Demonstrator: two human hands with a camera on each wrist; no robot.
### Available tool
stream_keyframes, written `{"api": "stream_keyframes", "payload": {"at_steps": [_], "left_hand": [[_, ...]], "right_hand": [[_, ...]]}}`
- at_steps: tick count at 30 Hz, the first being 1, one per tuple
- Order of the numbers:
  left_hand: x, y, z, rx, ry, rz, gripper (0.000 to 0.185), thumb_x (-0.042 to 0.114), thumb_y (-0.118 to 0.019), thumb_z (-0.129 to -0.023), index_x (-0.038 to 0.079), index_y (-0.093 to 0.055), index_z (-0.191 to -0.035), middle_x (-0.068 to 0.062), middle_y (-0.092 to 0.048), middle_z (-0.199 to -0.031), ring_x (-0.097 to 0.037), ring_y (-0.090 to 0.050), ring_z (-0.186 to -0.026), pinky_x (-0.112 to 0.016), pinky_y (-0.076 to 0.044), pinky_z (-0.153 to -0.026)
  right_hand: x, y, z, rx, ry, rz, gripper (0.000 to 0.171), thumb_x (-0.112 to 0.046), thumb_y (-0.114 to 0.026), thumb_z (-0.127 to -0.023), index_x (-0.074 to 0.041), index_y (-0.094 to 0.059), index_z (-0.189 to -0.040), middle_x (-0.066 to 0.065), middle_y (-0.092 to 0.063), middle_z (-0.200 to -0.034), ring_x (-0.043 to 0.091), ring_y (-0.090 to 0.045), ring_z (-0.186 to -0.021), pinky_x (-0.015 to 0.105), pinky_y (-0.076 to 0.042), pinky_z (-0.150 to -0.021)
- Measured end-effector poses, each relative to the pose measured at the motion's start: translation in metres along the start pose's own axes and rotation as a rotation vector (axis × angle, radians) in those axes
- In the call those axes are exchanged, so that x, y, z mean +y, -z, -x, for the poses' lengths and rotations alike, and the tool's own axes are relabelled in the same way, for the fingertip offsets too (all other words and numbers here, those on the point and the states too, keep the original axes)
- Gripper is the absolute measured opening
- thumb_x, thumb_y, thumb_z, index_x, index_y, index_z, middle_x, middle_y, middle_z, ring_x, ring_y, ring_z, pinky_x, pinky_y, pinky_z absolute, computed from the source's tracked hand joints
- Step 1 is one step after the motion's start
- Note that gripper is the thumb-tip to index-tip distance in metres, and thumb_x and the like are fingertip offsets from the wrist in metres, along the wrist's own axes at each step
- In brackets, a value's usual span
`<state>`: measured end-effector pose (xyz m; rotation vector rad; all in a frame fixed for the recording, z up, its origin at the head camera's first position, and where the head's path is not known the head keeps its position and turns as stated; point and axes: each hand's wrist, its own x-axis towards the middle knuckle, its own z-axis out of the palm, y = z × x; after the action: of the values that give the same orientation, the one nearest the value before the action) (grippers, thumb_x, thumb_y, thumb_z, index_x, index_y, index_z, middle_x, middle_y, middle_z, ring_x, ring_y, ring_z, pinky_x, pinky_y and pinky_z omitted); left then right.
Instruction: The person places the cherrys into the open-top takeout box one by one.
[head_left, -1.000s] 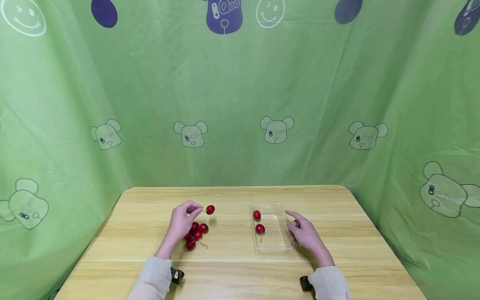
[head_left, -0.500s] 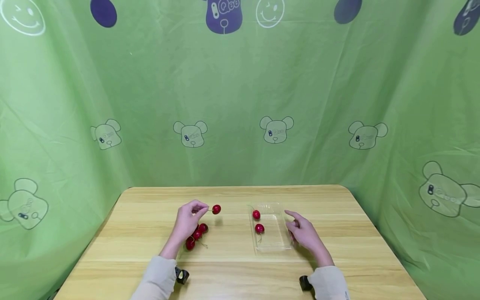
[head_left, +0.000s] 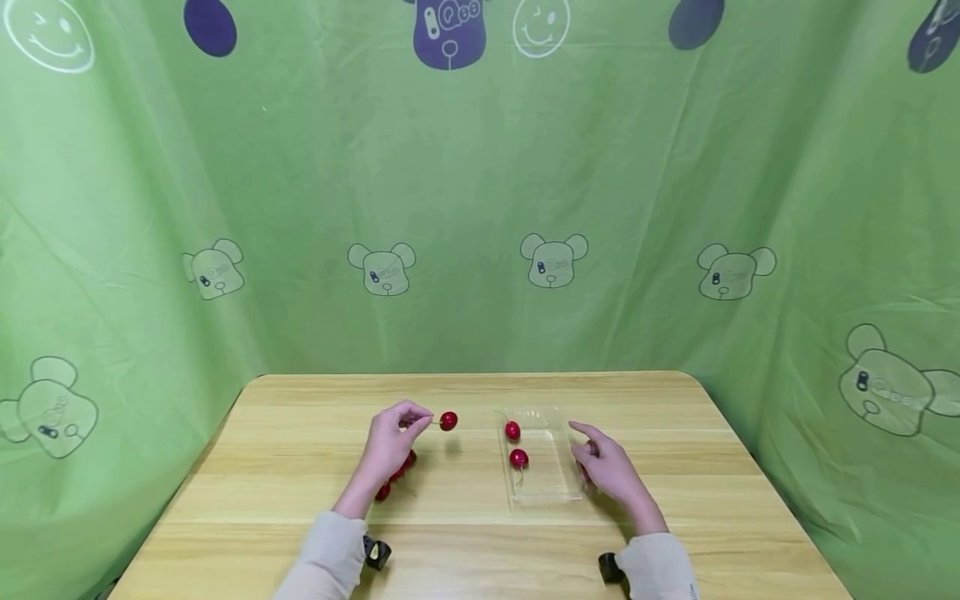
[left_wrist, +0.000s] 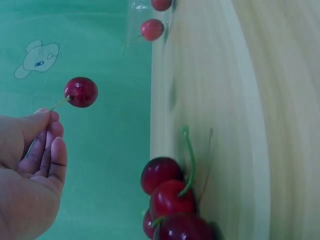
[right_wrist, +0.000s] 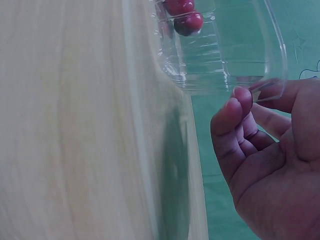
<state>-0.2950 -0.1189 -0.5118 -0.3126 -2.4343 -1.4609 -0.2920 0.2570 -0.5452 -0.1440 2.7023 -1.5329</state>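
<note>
On the bench's [head_left: 300,433] left half, the left hand [head_left: 392,442] pinches the stem of a cherry [head_left: 448,421], fruit pointing right toward the clear plastic tray [head_left: 558,487], lifted above the loose cherry pile [left_wrist: 170,200]. Two cherries [head_left: 516,445] already lie inside the tray. Beside its right edge, the right hand [head_left: 611,471] steadies it, curled fingers [right_wrist: 240,107] gripping the rim.

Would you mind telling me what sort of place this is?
Probably a staged recording booth, not a kitchen: a green printed cloth backdrop wraps round a small wooden table holding only cherries and a clear plastic tray.
</note>
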Motion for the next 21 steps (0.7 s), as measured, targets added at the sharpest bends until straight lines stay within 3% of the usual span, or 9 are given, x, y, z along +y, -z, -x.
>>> {"api": "stream_keyframes", "payload": {"at_steps": [21], "left_hand": [[0.017, -0.043, -0.002, -0.084, -0.047, 0.053, 0.006, 0.012, -0.073, -0.096, 0.011, -0.077, -0.101, 0.001, -0.077, -0.094, -0.01, -0.067, -0.086, -0.023, -0.055, -0.079]], "right_hand": [[-0.002, -0.001, 0.001, -0.002, 0.003, -0.002, 0.049, -0.011, -0.055, -0.107, -0.007, -0.044, -0.155, 0.018, -0.063, -0.074, 0.018, -0.058, -0.054, 0.028, -0.047, -0.047]]}}
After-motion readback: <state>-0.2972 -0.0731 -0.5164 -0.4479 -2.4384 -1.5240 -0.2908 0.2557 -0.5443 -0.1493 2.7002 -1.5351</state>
